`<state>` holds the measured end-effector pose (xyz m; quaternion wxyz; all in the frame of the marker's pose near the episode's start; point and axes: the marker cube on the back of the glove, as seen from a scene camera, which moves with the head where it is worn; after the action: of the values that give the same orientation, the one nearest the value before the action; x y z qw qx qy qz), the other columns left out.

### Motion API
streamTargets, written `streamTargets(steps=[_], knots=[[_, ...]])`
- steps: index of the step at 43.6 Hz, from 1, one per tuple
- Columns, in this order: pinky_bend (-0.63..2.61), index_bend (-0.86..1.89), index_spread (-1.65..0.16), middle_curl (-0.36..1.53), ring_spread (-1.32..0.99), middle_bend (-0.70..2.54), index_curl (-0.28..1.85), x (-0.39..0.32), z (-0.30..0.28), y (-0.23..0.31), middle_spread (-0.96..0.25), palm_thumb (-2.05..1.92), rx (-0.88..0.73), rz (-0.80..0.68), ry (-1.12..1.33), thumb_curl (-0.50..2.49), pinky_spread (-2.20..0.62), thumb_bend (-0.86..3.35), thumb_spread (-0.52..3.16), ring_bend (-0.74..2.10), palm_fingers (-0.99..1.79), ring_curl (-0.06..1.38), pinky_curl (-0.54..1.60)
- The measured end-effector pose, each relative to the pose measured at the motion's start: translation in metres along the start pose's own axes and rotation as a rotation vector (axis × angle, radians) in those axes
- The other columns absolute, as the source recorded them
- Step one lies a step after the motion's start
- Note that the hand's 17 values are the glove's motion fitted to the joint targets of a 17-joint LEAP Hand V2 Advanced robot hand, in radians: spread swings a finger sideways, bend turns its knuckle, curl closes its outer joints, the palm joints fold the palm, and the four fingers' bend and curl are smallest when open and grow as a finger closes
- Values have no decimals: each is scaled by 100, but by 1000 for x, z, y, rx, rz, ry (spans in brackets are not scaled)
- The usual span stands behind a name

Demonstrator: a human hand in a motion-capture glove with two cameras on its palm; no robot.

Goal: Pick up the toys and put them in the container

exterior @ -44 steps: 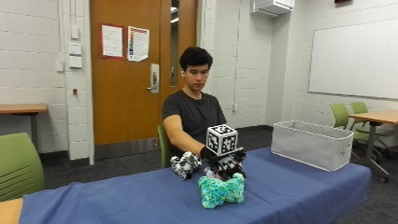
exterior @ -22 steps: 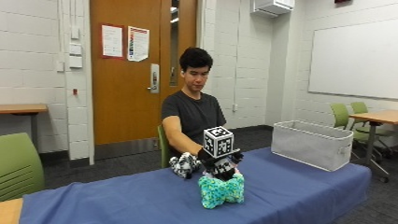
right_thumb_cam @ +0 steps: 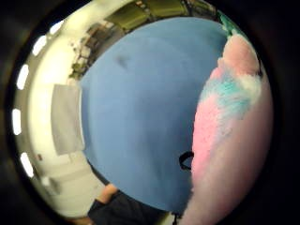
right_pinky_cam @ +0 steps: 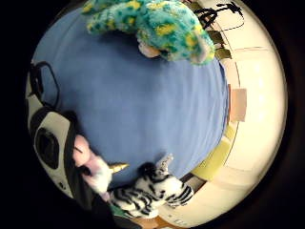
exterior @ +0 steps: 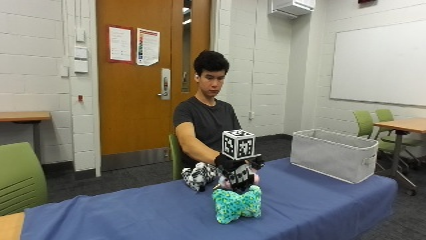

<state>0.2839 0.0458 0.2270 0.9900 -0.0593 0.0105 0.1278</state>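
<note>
My gloved right hand (exterior: 231, 164) hovers just above the blue table (exterior: 120, 215), over a teal spotted plush toy (exterior: 236, 204) that lies near the front edge. The hand grips a pink and white unicorn plush (right_thumb_cam: 229, 140), whose golden horn (right_pinky_cam: 116, 167) shows beside the palm. Only a pink bit of the unicorn plush (exterior: 255, 178) peeks out under the hand in the outside view. A zebra plush (exterior: 198, 176) lies on the table next to the person's forearm. The zebra plush (right_pinky_cam: 147, 193) and the teal toy (right_pinky_cam: 152, 24) both lie apart from the hand.
A grey fabric container (exterior: 333, 159) stands open-topped at the table's right end, well away from the hand. Bare blue cloth stretches between the toys and the container. Green chairs (exterior: 20, 177) and another table stand around the room.
The hand has risen slightly above the teal toy, keeping the pink unicorn in it. The teal toy and zebra have not moved.
</note>
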Motion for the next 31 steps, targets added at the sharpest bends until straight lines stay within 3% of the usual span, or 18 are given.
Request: streamTargets(steps=[18,31], knots=[[81,14,-37,62,-39,109,61,-106,-181,-22,-33,64,171,-140,-60,66,-47,20,88,126,119,56,44],[85,14,-38,65,-37,114,67,-291,-269,-7,-31,63,302,-444,-47,75,-47,19,87,131,115,56,44]])
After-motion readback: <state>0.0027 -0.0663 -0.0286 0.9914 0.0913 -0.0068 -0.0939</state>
